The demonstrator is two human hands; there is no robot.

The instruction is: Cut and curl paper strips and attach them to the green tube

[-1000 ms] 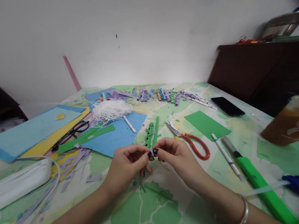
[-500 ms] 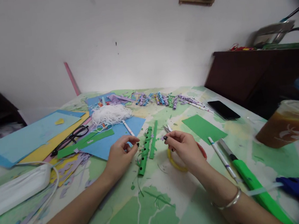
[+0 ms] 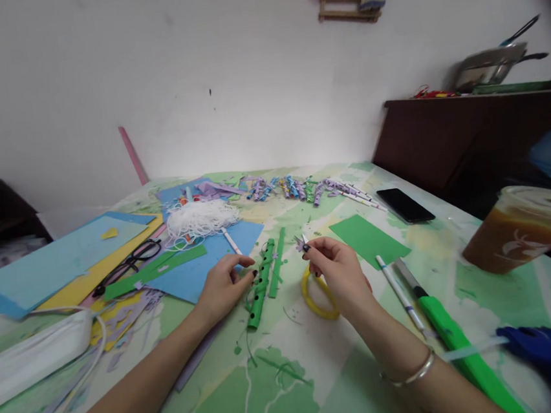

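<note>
My left hand (image 3: 227,288) is beside a green paper roll (image 3: 260,292) with dark spots and thin string around it. Its thumb and forefinger are bent toward each other at the roll's left edge; whatever they may pinch is too small to make out. My right hand (image 3: 337,269) pinches a small purple paper piece (image 3: 300,243) between thumb and forefinger. Beneath that hand lie scissors with a yellow handle (image 3: 316,297), their blade tips partly hidden. Between the hands, a narrow green strip (image 3: 277,265) lies right of the roll.
White string (image 3: 201,220), black glasses (image 3: 132,262) and coloured sheets lie left. Small decorated rolls (image 3: 291,189) line the back. To the right are a green sheet (image 3: 369,236), phone (image 3: 405,205), marker (image 3: 401,295), green-handled cutter (image 3: 454,338) and drink cup (image 3: 516,232).
The view has shifted slightly. A purple piece now shows clearly at my right fingertips. My left hand stays beside the green roll.
</note>
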